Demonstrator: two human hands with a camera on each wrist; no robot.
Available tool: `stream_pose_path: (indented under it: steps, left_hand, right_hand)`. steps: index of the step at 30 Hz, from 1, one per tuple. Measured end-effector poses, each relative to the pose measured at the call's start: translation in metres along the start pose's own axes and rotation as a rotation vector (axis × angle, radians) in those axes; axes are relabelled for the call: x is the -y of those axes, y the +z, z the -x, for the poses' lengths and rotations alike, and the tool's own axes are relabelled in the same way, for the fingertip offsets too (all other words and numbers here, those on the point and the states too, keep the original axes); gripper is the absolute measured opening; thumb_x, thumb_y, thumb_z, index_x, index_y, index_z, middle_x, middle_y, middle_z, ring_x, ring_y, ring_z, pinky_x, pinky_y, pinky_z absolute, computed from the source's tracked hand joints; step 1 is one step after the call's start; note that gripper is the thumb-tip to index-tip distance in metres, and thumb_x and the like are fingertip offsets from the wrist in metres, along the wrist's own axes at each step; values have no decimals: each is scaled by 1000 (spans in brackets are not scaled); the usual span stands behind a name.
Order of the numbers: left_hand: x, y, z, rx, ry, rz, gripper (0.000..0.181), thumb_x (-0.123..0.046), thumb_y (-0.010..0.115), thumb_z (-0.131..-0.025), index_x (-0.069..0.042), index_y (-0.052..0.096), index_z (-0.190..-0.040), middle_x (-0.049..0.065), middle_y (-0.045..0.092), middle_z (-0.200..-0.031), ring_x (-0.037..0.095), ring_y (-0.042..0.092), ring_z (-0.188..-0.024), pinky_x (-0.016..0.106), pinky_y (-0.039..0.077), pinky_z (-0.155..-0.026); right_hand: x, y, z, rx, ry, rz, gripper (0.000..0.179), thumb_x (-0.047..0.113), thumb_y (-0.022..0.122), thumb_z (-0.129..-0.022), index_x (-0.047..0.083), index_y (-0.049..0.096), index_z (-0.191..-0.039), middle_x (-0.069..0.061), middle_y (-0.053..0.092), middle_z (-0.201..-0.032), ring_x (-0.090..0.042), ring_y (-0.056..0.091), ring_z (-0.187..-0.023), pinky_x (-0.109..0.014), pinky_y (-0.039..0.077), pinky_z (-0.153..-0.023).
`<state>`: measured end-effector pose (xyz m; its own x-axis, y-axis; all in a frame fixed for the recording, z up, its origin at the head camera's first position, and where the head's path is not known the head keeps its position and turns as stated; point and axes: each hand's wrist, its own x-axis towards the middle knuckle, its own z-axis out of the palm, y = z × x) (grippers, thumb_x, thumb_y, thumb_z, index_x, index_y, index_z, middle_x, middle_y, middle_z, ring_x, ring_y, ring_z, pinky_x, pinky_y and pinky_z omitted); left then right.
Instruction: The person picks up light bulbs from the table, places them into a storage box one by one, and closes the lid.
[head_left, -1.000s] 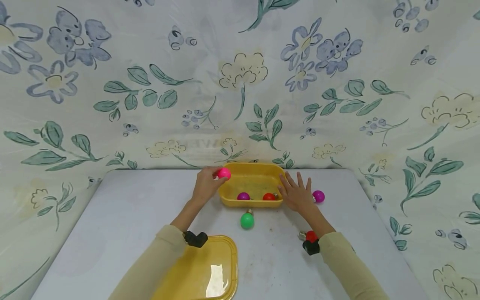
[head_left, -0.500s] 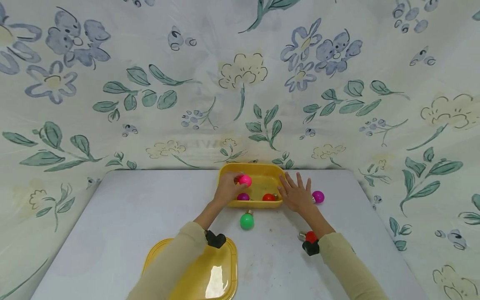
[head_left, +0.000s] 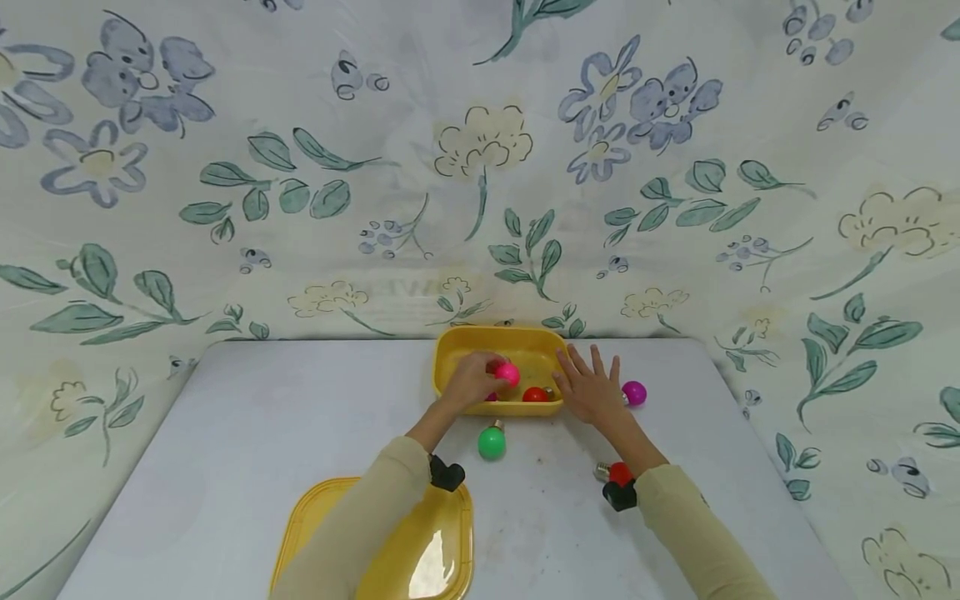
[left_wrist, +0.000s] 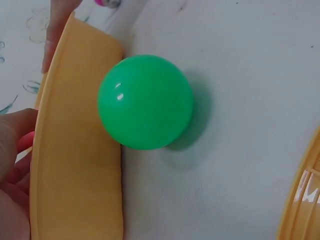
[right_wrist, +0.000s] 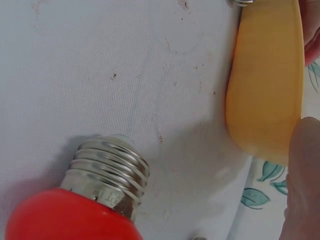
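Between its thumb and fingers, my left hand (head_left: 471, 380) pinches a pink light bulb (head_left: 508, 373) inside the yellow basin (head_left: 442, 354). A red bulb (head_left: 536, 394) lies in the basin near its front wall, and a purple bulb (head_left: 492, 397) there is mostly hidden behind my left hand. My right hand (head_left: 591, 387) rests against the basin's right end with its fingers spread. In front of the basin a green bulb (left_wrist: 145, 102) stands out in the left wrist view. Near my right wrist lies another red bulb (right_wrist: 70, 217), its metal screw base showing.
A yellow tray (head_left: 463, 542) lies at the front left, partly under my left sleeve. Just right of my right hand is another purple bulb (head_left: 634, 392). Behind the white table (head_left: 255, 417) hangs a flowered cloth (head_left: 420, 83).
My left hand has carried the pink bulb rightward from the basin's left rim to inside it, now lower. My right hand stays against the basin's right end.
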<state>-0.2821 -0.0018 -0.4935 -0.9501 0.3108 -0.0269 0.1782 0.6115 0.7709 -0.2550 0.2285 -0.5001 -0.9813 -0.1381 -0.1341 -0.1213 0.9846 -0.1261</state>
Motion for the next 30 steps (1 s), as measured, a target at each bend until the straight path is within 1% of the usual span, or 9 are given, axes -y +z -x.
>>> stream_pose_path:
  steps: [3,6,10,17,27,30]
  left_hand:
    - [0,2,-2,28,-17,-11,36,-15,76,-90,-5,67,-123,10,63,-117,26,57,-107,37,53,-91]
    - [0,3,-3,46,-16,-33,36,-15,75,-90,-4,67,-123,10,64,-118,27,57,-107,37,52,-93]
    - [-1,4,-4,61,-2,-56,34,-13,74,-90,-2,67,-122,12,66,-117,27,57,-107,38,50,-96]
    - [-2,4,-6,86,-14,-105,35,-12,76,-89,-2,67,-122,11,66,-116,27,57,-107,37,50,-96]
    - [-3,4,-5,86,-29,-107,38,-12,76,-89,-2,66,-124,11,66,-118,27,57,-110,37,51,-96]
    - [-3,4,-5,90,-35,-95,40,-12,77,-88,-3,66,-126,11,65,-119,26,57,-109,36,52,-95]
  right_hand:
    - [0,0,0,3,-1,0,61,47,28,-108,20,13,-161,-7,12,-166,-42,-4,-149,-66,-12,-111]
    - [0,1,0,7,0,10,61,47,26,-108,21,13,-161,-7,11,-166,-42,-4,-149,-66,-12,-111]
    - [-1,0,0,-2,-5,16,61,46,27,-108,20,14,-161,-7,12,-166,-42,-3,-149,-66,-10,-111]
    - [-2,1,-1,-6,-11,15,61,46,27,-108,20,14,-161,-7,12,-166,-42,-2,-149,-66,-9,-111]
    - [-1,0,-1,-6,-12,24,61,47,26,-108,20,15,-161,-8,13,-165,-42,-1,-150,-67,-9,-111]
    - [-1,0,-1,-6,-9,24,61,47,26,-108,20,15,-161,-8,13,-166,-42,-1,-150,-67,-9,-111]
